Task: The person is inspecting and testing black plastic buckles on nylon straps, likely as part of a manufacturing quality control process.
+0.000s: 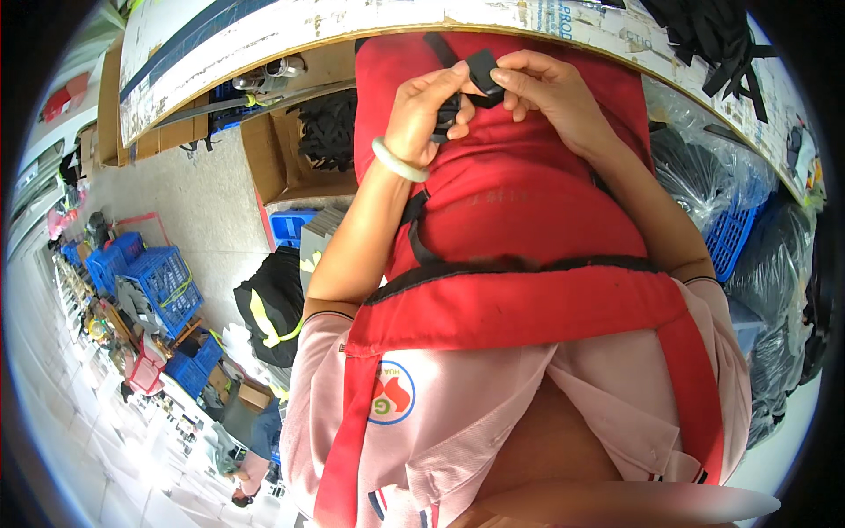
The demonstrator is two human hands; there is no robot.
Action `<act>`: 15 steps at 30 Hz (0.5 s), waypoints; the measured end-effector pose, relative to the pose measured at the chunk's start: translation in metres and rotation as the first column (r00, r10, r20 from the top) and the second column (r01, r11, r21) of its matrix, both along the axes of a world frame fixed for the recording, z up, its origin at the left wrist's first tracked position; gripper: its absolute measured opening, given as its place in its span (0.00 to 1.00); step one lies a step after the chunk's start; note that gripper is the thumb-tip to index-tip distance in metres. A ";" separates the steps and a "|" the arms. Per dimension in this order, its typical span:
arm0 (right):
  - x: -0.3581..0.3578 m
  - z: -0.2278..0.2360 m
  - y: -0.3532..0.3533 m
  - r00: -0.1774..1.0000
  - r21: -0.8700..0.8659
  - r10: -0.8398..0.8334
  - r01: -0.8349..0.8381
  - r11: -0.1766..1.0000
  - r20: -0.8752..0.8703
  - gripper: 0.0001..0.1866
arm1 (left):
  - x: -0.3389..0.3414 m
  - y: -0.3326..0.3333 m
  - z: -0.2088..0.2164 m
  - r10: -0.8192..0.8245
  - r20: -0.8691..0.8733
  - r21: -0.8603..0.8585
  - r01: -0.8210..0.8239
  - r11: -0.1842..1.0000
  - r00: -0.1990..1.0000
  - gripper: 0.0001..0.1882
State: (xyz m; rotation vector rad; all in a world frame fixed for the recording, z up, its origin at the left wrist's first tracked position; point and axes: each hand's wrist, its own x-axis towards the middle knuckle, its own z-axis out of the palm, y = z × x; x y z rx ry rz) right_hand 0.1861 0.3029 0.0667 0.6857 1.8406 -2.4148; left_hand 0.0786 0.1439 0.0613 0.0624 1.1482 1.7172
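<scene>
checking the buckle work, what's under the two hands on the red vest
Under the left hand and right hand lie a black plastic buckle and black strap on the red vest. The fingers cover the buckle's lower part.

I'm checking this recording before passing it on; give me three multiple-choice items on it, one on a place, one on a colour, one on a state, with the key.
1. Where does the black plastic buckle sit?
A. on the floor
B. between both hands at the top of the red vest
C. in a blue crate

2. What colour is the bangle on the left wrist?
A. pale whitish-green
B. black
C. red

3. What are the hands doing?
A. resting open on the table
B. holding scissors
C. both pinching the buckle and its black strap

Key:
1 B, the left hand and right hand meet on it over the red vest, near the worktable edge.
2 A, it shows pale against the forearm.
3 C, the fingers of both close on the buckle and black strap.
</scene>
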 end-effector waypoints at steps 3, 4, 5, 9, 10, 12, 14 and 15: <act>-0.003 -0.009 -0.007 0.956 0.501 -0.020 0.172 0.848 -0.294 0.09 | 0.004 0.006 -0.011 0.065 0.070 -0.007 -0.065 0.998 0.995 0.09; -0.002 -0.007 -0.007 0.956 0.502 -0.018 0.169 0.848 -0.292 0.09 | 0.006 0.007 -0.011 0.091 0.022 0.012 -0.091 0.996 0.996 0.08; -0.004 0.004 -0.009 0.904 0.543 0.005 0.252 0.801 -0.428 0.09 | 0.008 0.007 -0.009 0.123 -0.028 0.028 -0.122 0.992 0.992 0.08; 0.005 0.023 0.003 0.990 0.538 0.084 -0.011 0.843 -0.110 0.10 | 0.010 0.012 0.000 0.176 -0.329 -0.033 -0.198 0.980 0.928 0.09; 0.005 0.021 0.008 0.991 0.458 0.132 -0.123 0.880 0.013 0.11 | 0.009 0.012 -0.003 0.188 -0.313 -0.013 -0.202 0.979 0.931 0.10; 0.006 0.024 0.010 0.983 0.399 0.167 -0.186 0.898 0.081 0.12 | 0.014 0.012 -0.002 0.171 -0.353 -0.027 -0.192 0.981 0.920 0.09; 0.005 0.024 0.010 0.968 0.333 0.205 -0.243 0.911 0.146 0.12 | 0.016 0.011 -0.003 0.152 -0.393 -0.041 -0.183 0.982 0.907 0.09; 0.004 0.024 0.009 0.965 0.279 0.207 -0.246 0.928 0.163 0.12 | 0.016 0.011 -0.004 0.163 -0.390 -0.024 -0.187 0.982 0.906 0.09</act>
